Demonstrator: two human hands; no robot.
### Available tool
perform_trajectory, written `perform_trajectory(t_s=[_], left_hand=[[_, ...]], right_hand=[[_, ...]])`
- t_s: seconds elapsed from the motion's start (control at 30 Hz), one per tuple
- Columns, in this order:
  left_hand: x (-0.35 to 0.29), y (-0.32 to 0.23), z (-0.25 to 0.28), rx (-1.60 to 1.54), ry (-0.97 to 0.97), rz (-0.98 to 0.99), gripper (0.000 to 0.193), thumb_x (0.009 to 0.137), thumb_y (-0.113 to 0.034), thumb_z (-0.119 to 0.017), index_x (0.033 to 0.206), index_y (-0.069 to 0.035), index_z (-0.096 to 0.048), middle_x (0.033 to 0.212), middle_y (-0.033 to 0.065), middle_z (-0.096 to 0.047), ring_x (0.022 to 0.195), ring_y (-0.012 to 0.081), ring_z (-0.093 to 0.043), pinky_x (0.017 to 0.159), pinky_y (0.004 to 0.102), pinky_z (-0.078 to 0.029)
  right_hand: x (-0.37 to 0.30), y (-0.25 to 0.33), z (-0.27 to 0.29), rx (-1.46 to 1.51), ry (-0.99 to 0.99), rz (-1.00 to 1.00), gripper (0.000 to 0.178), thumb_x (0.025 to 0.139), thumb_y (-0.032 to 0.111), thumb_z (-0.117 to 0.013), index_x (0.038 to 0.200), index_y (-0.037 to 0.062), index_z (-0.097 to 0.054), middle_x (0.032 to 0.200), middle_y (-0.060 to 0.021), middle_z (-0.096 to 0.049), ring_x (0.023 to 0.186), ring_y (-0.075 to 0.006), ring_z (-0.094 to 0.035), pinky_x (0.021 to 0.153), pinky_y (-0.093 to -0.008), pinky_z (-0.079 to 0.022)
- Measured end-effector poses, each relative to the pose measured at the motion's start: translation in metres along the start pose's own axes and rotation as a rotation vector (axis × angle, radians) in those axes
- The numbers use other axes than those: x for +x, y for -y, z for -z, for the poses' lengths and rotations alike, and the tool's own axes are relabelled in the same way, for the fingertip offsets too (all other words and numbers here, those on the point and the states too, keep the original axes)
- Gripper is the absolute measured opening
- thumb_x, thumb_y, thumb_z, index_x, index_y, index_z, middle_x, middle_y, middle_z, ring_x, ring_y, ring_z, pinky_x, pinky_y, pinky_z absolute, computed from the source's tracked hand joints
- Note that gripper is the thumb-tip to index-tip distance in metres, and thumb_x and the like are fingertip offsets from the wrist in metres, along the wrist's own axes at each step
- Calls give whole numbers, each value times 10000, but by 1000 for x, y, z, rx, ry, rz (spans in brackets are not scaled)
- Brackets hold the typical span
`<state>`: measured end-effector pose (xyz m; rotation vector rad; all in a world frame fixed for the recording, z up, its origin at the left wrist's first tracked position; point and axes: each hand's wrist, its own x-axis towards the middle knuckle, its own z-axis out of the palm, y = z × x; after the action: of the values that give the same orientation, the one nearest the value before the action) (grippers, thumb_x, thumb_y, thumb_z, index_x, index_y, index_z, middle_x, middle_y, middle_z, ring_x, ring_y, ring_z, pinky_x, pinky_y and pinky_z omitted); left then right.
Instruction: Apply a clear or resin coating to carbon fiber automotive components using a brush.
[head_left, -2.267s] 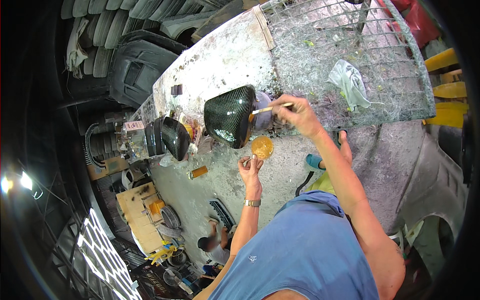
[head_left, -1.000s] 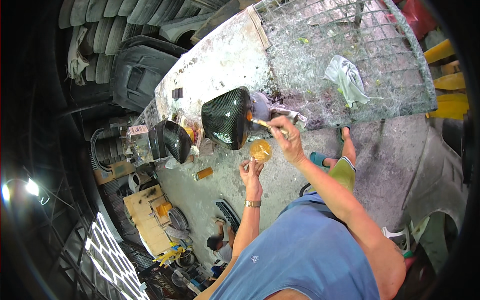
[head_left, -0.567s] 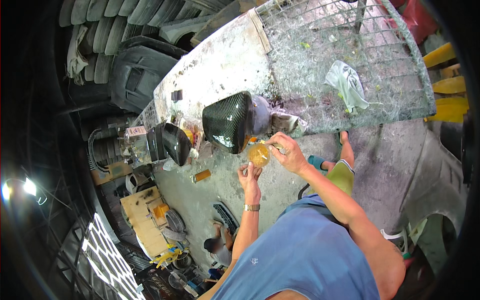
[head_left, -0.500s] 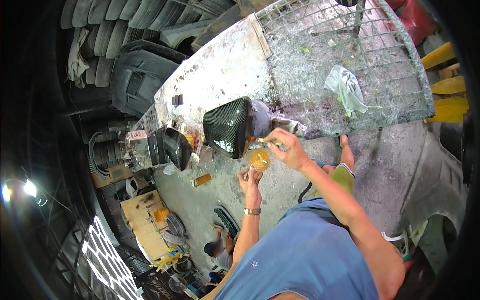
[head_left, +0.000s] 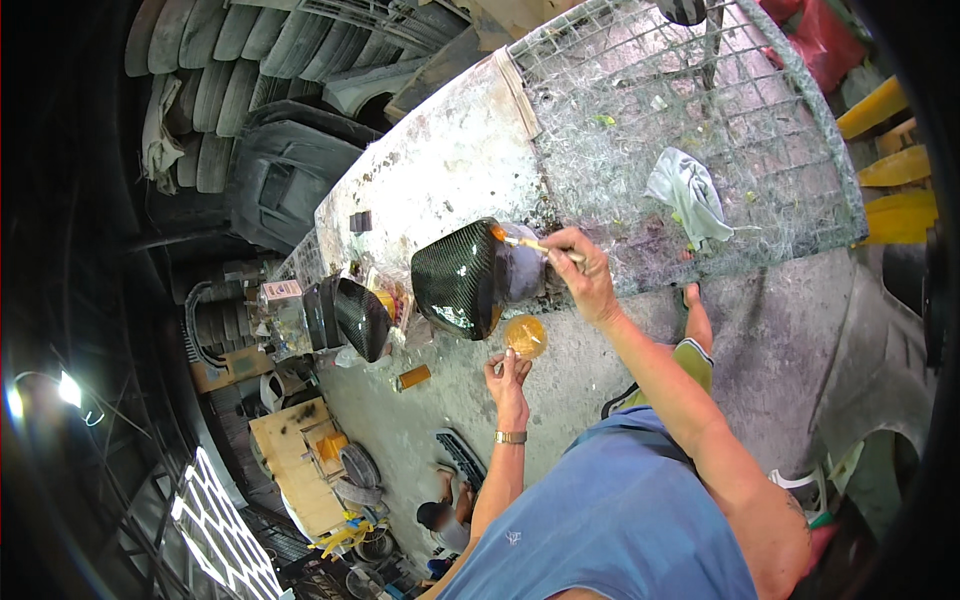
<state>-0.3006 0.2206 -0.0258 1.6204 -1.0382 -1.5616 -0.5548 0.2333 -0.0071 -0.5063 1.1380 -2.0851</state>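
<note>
Paintbrush (head_left: 525, 242) in closed right grip (head_left: 588, 275), tip at black shell (head_left: 453, 280)

Right hand (head_left: 584, 272), pinched, extends beyond left hand (head_left: 510, 384).

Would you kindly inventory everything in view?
Brush: one, amber tip, centre
Cup: one, amber, below brush
Large shell: one, black, beside brush
Small shell: one, black, farther left
Table: one, whitish, upper middle
Cloth: one, pale, on table
Canister: one, amber, floor
Board: one, tan, lower left
Panels: many, grey, upper left
Clutter: uncounted, mixed, left
Worker: one, grey-clad, lower left
Shirt: one, blue, bottom
Left hand: one, bare, holding cup
Right hand: one, bare, holding brush
</note>
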Motion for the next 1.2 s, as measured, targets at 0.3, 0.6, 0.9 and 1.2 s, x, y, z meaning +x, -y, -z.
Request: perform_trajectory(t_s=[0.3, 0.6, 0.9, 1.2], left_hand=[[-3, -4, -11, 53, 35, -20, 310, 916, -226, -627, 1063, -85, -393, 1009, 130, -625, 906, 209, -650, 830, 341, -531], [-8, 0, -19, -53, 75, -44, 258, 923, -194, -615, 1037, -94, -407, 949, 89, -616, 866, 189, -647, 824, 344, -535], [-9, 10, -9, -33, 58, -25, 296, 896, -179, -655, 1037, -82, -414, 941, 105, -612, 812, 179, -643, 772, 325, -547], [-9, 8, -5, -13, 53, -12, 299, 892, -173, -658, 1042, -82, -415, 940, 108, -610, 836, 187, -643, 798, 336, -543]], right_hand=[[-60, -20, 16, -306, 258, -100, 88, 834, 76, -621, 901, 19, -622, 860, -85, -586, 814, -192, -588, 728, -297, -471], [-29, -12, 22, -428, 521, -107, 121, 850, 99, -631, 936, 18, -659, 841, -84, -626, 774, -208, -603, 704, -325, -472], [58, 30, 21, -151, 289, -58, 110, 884, 111, -619, 953, 41, -669, 787, 11, -616, 735, -63, -531, 682, -239, -446], [27, -24, 17, 221, 63, -166, 119, 911, 135, -560, 957, 41, -616, 753, 40, -569, 681, -21, -471, 622, -200, -390]])
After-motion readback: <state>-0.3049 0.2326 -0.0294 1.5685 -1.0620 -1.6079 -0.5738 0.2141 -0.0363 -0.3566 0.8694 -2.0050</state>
